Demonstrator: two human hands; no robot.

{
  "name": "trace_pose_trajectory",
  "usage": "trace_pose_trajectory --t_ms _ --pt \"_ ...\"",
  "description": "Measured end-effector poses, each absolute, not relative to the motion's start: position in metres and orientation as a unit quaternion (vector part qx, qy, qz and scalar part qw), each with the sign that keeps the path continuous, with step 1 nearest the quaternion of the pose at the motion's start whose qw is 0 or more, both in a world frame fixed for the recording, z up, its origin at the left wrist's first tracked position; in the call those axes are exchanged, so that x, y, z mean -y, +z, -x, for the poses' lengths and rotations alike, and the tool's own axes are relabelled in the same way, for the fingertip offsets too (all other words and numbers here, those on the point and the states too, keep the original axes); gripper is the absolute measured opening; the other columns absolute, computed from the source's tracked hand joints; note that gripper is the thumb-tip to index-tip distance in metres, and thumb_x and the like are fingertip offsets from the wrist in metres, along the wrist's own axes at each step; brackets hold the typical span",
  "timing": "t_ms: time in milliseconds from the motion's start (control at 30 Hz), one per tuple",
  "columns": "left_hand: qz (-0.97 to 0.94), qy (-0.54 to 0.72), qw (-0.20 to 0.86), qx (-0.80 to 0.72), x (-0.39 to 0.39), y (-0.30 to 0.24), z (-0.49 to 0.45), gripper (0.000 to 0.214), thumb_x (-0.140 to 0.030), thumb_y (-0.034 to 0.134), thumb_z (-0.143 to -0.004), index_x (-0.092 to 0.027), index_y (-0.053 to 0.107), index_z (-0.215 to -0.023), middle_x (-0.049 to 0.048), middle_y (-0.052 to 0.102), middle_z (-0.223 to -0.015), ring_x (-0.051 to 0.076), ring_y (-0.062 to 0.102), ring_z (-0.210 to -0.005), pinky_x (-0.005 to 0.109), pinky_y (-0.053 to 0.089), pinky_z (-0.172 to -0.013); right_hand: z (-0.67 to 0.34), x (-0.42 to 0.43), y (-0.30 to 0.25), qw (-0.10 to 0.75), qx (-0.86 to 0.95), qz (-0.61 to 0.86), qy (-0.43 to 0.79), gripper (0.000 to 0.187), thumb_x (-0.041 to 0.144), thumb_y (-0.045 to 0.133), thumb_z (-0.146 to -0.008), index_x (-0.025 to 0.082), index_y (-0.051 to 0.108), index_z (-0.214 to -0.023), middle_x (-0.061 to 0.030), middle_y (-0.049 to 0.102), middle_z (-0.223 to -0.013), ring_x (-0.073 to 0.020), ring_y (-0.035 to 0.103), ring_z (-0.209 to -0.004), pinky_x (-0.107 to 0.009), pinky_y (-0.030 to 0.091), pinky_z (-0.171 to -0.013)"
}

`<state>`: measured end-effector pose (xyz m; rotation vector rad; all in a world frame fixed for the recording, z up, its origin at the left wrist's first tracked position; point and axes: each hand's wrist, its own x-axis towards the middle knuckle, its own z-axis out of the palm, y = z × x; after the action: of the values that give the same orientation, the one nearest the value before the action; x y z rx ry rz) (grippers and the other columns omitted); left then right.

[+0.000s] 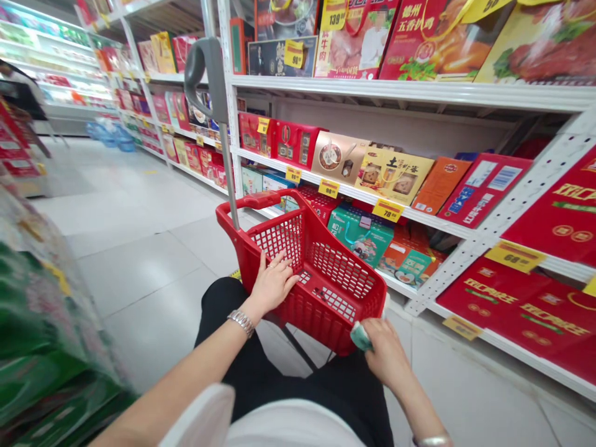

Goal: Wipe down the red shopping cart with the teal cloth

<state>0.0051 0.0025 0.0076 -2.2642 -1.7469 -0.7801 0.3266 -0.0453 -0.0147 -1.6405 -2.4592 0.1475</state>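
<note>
A red plastic shopping basket (298, 304) with a tall metal pull handle (216, 74) stands in front of my knees. Its lattice walls and floor show nothing inside but a small dark patch on the bottom. My left hand (272, 282) lies on the basket's near rim, fingers spread and stretched over the inside. At the basket's right end, my right hand (384, 347) is closed around a crumpled green and white cloth (361, 336), held against the outer corner. Part of the cloth is hidden by the fingers.
White shelving (419, 93) full of boxed goods runs along the right. A teal gift box (361, 236) sits on the low shelf behind the basket. Green packages (51, 372) are stacked close on the left. Tiled floor (139, 248) stretches down the aisle, where a person (23, 93) is far off.
</note>
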Motion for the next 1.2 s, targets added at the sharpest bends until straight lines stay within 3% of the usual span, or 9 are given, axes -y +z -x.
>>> trace_pose_trajectory --t_ms 167,367,500,567,667,767,933,1100,1200 --pt "0.772 -0.227 0.060 0.591 -0.024 0.012 0.003 0.042 -0.040 0.036 -0.103 -0.024 0.075 -0.098 0.0051 0.066 -0.138 0.031 0.035 -0.149 0.072 0.000 -0.121 -0.329 0.021 -0.032 0.138 0.835 0.532 0.029 0.060 -0.003 0.044 -0.061 0.019 0.067 -0.112 -0.0090 0.068 -0.123 -0.0288 0.043 -0.140 -0.054 0.018 -0.121" --pt "0.740 -0.182 0.079 0.642 -0.055 0.014 0.013 0.049 -0.049 0.035 -0.101 -0.024 0.071 -0.121 0.0093 0.044 -0.157 0.031 0.022 -0.154 0.066 -0.002 -0.122 -0.289 0.015 -0.039 0.196 0.831 0.519 0.034 0.050 -0.001 0.045 -0.062 0.016 0.068 -0.103 -0.0118 0.070 -0.111 -0.0280 0.058 -0.118 -0.051 0.026 -0.119" --pt "0.715 -0.192 0.068 0.669 -0.047 -0.002 -0.013 0.058 -0.054 0.034 -0.100 -0.021 0.059 -0.139 0.0150 0.037 -0.160 0.033 0.021 -0.154 0.068 -0.001 -0.121 -0.256 0.027 -0.042 0.220 0.849 0.476 0.061 0.068 0.001 0.046 -0.058 0.014 0.063 -0.123 -0.0133 0.067 -0.123 -0.0271 0.057 -0.119 -0.050 0.028 -0.119" --pt "0.726 -0.216 0.071 0.650 -0.030 -0.013 -0.032 0.056 -0.054 0.036 -0.099 -0.021 0.060 -0.138 0.0152 0.041 -0.158 0.032 0.022 -0.154 0.069 0.004 -0.122 -0.241 0.034 -0.041 0.206 0.870 0.440 0.078 0.080 0.002 0.047 -0.056 0.014 0.056 -0.135 -0.0134 0.062 -0.135 -0.0269 0.052 -0.128 -0.051 0.027 -0.120" --pt "0.728 -0.239 0.079 0.637 -0.002 -0.025 -0.050 0.046 -0.051 0.045 -0.097 -0.023 0.068 -0.126 0.0134 0.046 -0.156 0.033 0.025 -0.153 0.070 0.007 -0.121 -0.227 0.042 -0.036 0.172 0.893 0.408 0.083 0.080 0.001 0.048 -0.061 0.016 0.054 -0.139 -0.0118 0.058 -0.142 -0.0251 0.047 -0.135 -0.050 0.021 -0.123" --pt "0.727 -0.229 0.074 0.643 0.018 -0.027 -0.045 0.033 -0.043 0.052 -0.095 -0.025 0.074 -0.113 0.0106 0.048 -0.155 0.033 0.028 -0.152 0.070 0.007 -0.122 -0.231 0.037 -0.028 0.155 0.884 0.438 0.047 0.069 -0.001 0.049 -0.070 0.019 0.059 -0.136 -0.0102 0.061 -0.141 -0.0254 0.047 -0.136 -0.051 0.016 -0.124" --pt "0.717 -0.212 0.052 0.662 0.028 -0.023 -0.015 0.032 -0.027 0.048 -0.095 -0.025 0.073 -0.115 0.0093 0.046 -0.157 0.035 0.029 -0.151 0.076 0.009 -0.118 -0.266 0.007 -0.018 0.118 0.848 0.516 -0.023 0.058 -0.007 0.042 -0.076 0.020 0.068 -0.119 -0.0093 0.065 -0.134 -0.0302 0.046 -0.137 -0.059 0.015 -0.121" --pt "0.688 -0.224 0.052 0.688 0.039 -0.029 -0.018 0.031 -0.030 0.049 -0.094 -0.024 0.075 -0.111 0.0108 0.048 -0.155 0.040 0.027 -0.151 0.078 0.012 -0.116 -0.267 0.008 -0.020 0.116 0.867 0.485 -0.015 0.052 -0.009 0.042 -0.073 0.021 0.070 -0.105 -0.0062 0.070 -0.121 -0.0281 0.042 -0.140 -0.055 0.015 -0.122" --pt "0.662 -0.247 0.067 0.705 0.045 -0.031 -0.028 0.032 -0.038 0.052 -0.093 -0.024 0.076 -0.109 0.0114 0.055 -0.149 0.045 0.024 -0.151 0.078 0.015 -0.115 -0.248 0.026 -0.022 0.133 0.863 0.487 -0.002 0.042 -0.006 0.046 -0.073 0.021 0.070 -0.094 -0.0059 0.071 -0.105 -0.0269 0.053 -0.125 -0.050 0.018 -0.122"
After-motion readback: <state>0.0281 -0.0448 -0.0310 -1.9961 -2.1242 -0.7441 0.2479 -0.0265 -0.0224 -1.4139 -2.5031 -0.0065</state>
